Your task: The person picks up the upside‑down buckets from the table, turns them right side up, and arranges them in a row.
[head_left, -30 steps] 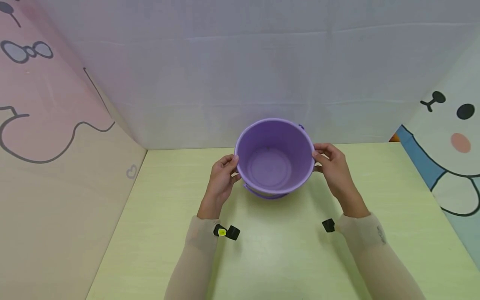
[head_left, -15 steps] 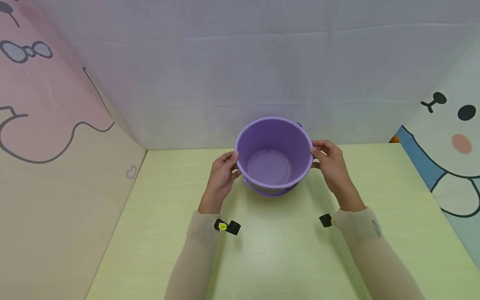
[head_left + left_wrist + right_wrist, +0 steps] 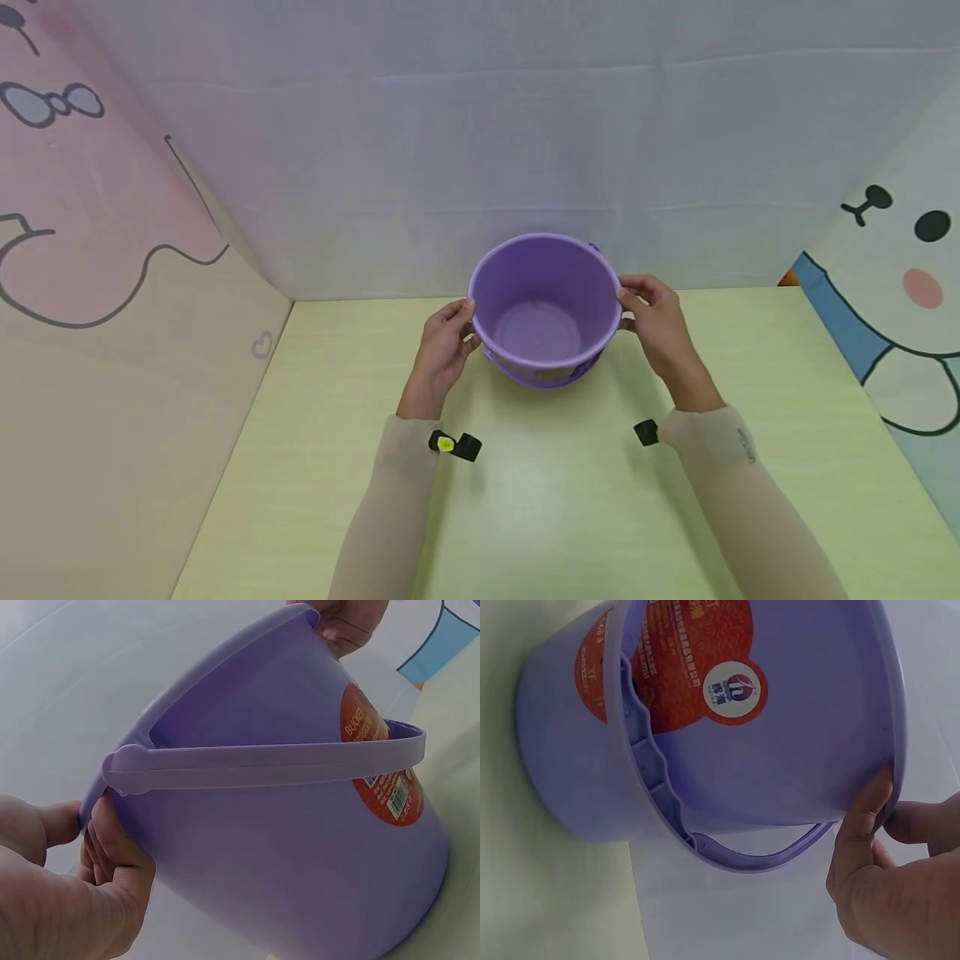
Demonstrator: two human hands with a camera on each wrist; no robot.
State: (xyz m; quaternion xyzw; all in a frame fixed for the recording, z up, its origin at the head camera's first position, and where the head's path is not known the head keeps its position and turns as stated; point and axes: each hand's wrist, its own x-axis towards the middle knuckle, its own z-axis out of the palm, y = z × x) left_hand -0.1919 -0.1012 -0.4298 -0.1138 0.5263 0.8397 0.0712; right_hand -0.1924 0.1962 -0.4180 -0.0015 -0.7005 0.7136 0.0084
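Observation:
A purple plastic bucket [image 3: 536, 329] stands on the table near the back wall, its open top tilted a little toward me. My left hand [image 3: 441, 354] pinches the left side of its rim, thumb above and fingers beneath. On the opposite side my right hand [image 3: 658, 329] pinches the rim the same way. The bucket's handle [image 3: 277, 766] hangs down around the front in the left wrist view. A red label [image 3: 694, 660] with printed text is stuck to the bucket's outer wall. Inside, the round bottom is bare.
The pale yellow-green table [image 3: 525, 517] meets a whitish back wall [image 3: 450, 150]. A pink and beige cartoon panel [image 3: 97, 333] borders the left side, and a bear-patterned panel [image 3: 892, 292] the right. Small black wrist cameras sit at both sleeve cuffs.
The bucket has turned slightly and shifted a little left and back, its handle swinging round toward the right front. Both hands have moved with the rim, keeping their grip.

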